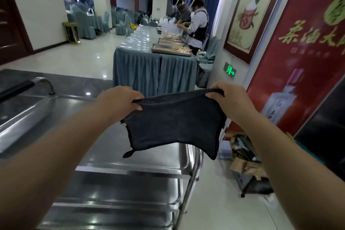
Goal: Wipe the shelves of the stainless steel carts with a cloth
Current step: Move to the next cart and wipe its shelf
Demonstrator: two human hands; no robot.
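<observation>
Pinching the dark cloth [173,123] by its two upper corners with curled fingers [137,97] of left hand [119,102] and right hand [228,99], long edge stretched left to right, hanging clear over the right end of the top shelf [100,153] of the steel cart [193,179], straight below, neither hand nearer.

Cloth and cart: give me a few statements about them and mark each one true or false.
1. The left hand and the right hand each hold the top edge of the cloth. True.
2. The cart has more than one shelf. True.
3. The cloth lies flat on the cart's top shelf. False: it hangs in the air, stretched between the two hands above the cart.
4. The cloth is white. False: it is dark, close to black.
</observation>
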